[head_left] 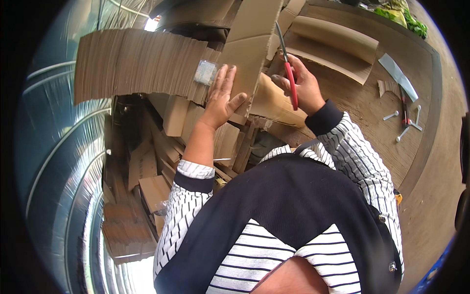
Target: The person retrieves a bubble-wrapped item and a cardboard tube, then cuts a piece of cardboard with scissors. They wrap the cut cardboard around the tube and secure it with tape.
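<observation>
A tall brown cardboard sheet (252, 46) stands in front of me, with a crease across it and a ragged right edge. My left hand (220, 103) lies flat against its lower left part, fingers stretched and thumb apart. Just right of that edge, my right hand (307, 85) is closed around the red handle of a pair of scissors (292, 81). The blades point up and away, close beside the sheet's edge; whether they touch it I cannot tell. Left of my left fingers, a small clear packet (206, 72) rests against a long row of stacked cardboard pieces (137, 63).
A curved cardboard piece (338, 46) lies on the wooden table (362, 132) at the right. Beyond it are a pale blue strip (399, 76), a red-and-black tool (405, 108) and several white pegs (390, 116). Cardboard scraps (154, 188) fill the lower left. Leafy greens (413, 24) sit far right.
</observation>
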The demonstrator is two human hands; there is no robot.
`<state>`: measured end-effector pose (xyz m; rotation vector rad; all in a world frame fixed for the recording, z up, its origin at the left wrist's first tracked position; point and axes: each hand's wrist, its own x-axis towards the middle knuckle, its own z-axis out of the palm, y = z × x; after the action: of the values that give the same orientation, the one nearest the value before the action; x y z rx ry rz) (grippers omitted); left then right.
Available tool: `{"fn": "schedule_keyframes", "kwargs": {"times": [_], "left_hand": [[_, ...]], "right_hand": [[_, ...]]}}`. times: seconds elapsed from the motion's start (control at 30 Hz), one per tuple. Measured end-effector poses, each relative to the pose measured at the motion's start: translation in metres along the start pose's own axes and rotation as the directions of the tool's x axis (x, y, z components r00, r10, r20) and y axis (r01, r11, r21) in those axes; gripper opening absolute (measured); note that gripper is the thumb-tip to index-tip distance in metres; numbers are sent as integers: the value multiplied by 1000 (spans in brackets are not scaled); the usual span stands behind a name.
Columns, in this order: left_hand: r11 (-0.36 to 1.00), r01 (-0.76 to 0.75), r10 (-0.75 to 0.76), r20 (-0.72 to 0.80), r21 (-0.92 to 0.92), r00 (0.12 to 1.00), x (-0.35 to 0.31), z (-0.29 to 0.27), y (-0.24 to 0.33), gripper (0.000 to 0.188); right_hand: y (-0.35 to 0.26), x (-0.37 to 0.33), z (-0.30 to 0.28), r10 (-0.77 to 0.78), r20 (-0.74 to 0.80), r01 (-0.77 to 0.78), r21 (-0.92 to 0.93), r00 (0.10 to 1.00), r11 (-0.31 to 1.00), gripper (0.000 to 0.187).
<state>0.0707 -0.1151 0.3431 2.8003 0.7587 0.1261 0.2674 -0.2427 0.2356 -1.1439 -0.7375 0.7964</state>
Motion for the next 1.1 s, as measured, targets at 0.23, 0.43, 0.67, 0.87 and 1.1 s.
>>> {"fn": "schedule_keyframes", "kwargs": {"times": [0.23, 0.43, 0.67, 0.87, 1.1], "left_hand": [[999, -44, 44, 20, -26, 999, -2, 4, 2, 93], [999, -27, 29, 51, -40, 998, -5, 1, 7, 83], [997, -57, 59, 32, -58, 998, 3, 2, 14, 77], [999, -41, 42, 21, -31, 999, 0, -1, 13, 76], [996, -89, 89, -43, -15, 995, -2, 0, 13, 69]], "right_hand": [[11, -21, -63, 117, 254, -95, -96, 960, 991, 65], [-15, -31, -79, 220, 512, -188, -115, 830, 975, 72], [-42, -4, -80, 303, 593, -222, -207, 746, 953, 75], [-66, 16, -68, 368, 630, -190, -333, 684, 924, 75], [-88, 28, -59, 450, 609, -159, -471, 653, 868, 69]]}}
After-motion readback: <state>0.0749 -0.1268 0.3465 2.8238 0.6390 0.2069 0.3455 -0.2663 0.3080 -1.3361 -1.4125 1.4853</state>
